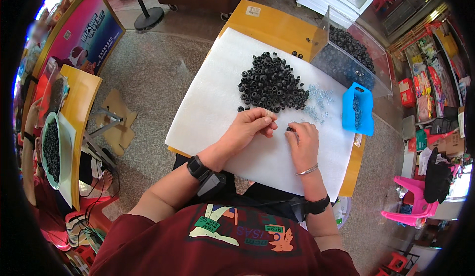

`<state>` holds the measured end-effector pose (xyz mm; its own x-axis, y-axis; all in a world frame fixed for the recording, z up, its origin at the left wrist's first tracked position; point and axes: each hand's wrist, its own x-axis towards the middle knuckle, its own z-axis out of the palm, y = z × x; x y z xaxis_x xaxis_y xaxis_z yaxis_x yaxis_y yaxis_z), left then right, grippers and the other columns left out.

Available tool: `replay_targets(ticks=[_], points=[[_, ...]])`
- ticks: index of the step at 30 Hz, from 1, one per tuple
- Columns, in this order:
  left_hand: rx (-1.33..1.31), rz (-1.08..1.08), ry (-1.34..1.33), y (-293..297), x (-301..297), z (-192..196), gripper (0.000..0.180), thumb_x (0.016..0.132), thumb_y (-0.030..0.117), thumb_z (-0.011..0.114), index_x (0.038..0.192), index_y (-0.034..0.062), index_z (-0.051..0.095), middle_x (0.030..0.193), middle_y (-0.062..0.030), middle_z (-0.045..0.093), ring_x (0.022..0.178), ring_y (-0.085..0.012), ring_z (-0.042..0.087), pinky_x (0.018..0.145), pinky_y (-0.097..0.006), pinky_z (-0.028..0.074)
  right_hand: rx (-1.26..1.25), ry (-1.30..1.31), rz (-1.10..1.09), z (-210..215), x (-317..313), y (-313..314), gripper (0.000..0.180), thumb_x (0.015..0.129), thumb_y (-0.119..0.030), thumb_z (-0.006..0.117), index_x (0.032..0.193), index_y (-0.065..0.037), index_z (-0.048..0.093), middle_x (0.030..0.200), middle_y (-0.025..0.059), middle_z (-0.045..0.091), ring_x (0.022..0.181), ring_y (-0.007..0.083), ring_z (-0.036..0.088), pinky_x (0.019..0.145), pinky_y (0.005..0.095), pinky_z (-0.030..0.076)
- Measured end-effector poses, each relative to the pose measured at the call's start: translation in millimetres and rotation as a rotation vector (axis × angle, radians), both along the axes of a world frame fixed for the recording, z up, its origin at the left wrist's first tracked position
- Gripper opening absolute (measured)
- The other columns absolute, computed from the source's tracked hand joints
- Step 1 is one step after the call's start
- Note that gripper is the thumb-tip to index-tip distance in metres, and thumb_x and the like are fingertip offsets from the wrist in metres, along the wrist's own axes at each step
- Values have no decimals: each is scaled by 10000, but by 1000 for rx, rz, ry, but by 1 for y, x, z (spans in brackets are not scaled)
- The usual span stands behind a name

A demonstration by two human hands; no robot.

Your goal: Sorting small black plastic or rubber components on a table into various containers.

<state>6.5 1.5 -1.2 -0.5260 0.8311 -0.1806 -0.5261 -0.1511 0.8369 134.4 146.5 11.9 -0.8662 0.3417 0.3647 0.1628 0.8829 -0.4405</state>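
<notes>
Over the white foam sheet (208,112), my left hand (250,126) is closed in a pinch. A tiny pale piece shows at its fingertips, too small to name. Just to its right, my right hand (304,142) is closed on a small black round part (290,129) between thumb and fingers. Beyond both hands lies a heap of small black round parts (269,82), some with visible holes. Small clear bluish pieces (318,102) are scattered along the heap's right side.
A blue plastic tray (366,122) with clear pieces stands at the table's right edge. Behind it, a transparent bin (341,65) holds many black parts. At left, a person sits by another table (81,93) with a pale green basin (61,167) of black parts.
</notes>
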Motion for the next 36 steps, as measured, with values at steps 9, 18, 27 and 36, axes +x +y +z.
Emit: replay_targets(ticks=[9,18,27,36], points=[[-14,-146,309,1,1,1,258,902,173,607,1085,-9,610,915,-28,635,792,-83,581,734,-234,488,-190,254,-8,16,-12,-41,215,751,9,599,959,-44,606,881,101,588,822,266,543,737,355,444],[-21,5,-35,-1,-1,3,196,934,96,534,1091,5,608,906,-57,634,759,-108,594,742,-252,512,-267,434,-506,34,19,33,109,839,-57,602,933,-9,626,841,56,599,735,136,548,671,260,455],[-8,5,36,3,0,-2,199,934,105,537,1100,15,600,921,-55,637,759,-93,581,742,-236,502,121,56,-92,-9,-16,4,129,750,-61,640,878,-71,642,832,72,564,831,269,520,767,388,399],[-9,0,27,0,1,2,202,930,104,542,1098,8,603,931,-52,635,767,-92,578,752,-238,500,73,69,-101,-18,-18,12,131,758,-33,610,882,-64,584,841,102,567,833,306,518,758,417,400]])
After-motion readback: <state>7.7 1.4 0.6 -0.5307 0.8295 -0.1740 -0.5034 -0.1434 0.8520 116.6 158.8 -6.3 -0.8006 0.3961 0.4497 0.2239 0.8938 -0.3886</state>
